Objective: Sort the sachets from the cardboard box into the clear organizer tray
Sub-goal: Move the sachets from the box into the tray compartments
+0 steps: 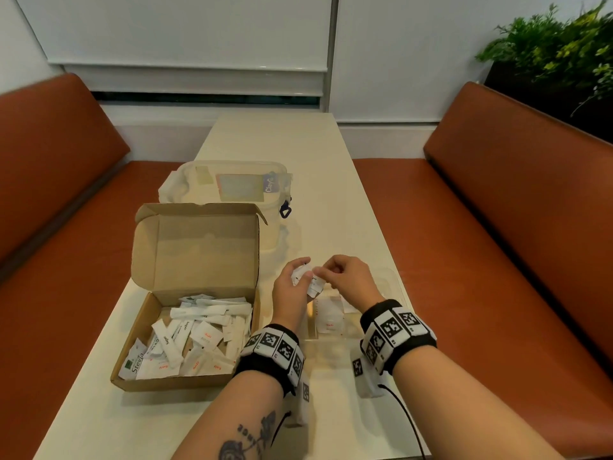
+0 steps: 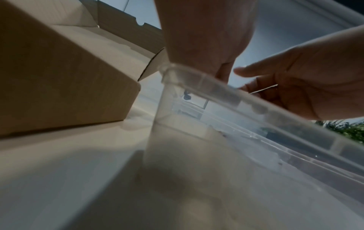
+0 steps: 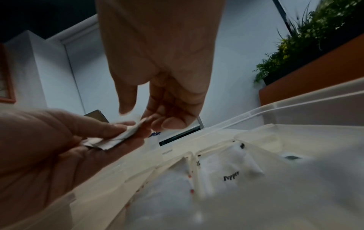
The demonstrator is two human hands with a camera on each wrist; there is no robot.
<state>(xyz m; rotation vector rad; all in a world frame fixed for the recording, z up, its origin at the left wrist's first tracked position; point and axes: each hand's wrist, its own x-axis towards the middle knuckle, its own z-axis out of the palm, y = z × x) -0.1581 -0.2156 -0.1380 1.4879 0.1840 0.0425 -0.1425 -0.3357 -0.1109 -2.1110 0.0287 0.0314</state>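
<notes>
The open cardboard box (image 1: 185, 383) sits at the table's left, holding several white sachets (image 1: 199, 336) marked Sugar, Salt and Stevia. To its right lies the clear organizer tray (image 1: 393, 287), with a Salt sachet (image 1: 328, 322) and a Pepper sachet (image 3: 230, 171) in neighbouring compartments. Above the tray's far left corner, my left hand (image 1: 303, 270) grips a small stack of sachets (image 3: 114, 138) between thumb and fingers. My right hand (image 1: 320, 272) meets it from the right and pinches the edge of one sachet (image 1: 313, 288) in that stack. Both hands hover above the tray rim (image 2: 216, 87).
A clear lidded container (image 1: 232, 184) stands behind the box. Orange bench seats (image 1: 497, 260) flank the narrow cream table (image 1: 298, 144). A plant (image 1: 557, 51) fills the upper right corner. A black cable (image 1: 404, 413) trails from my right wrist over the table's near edge.
</notes>
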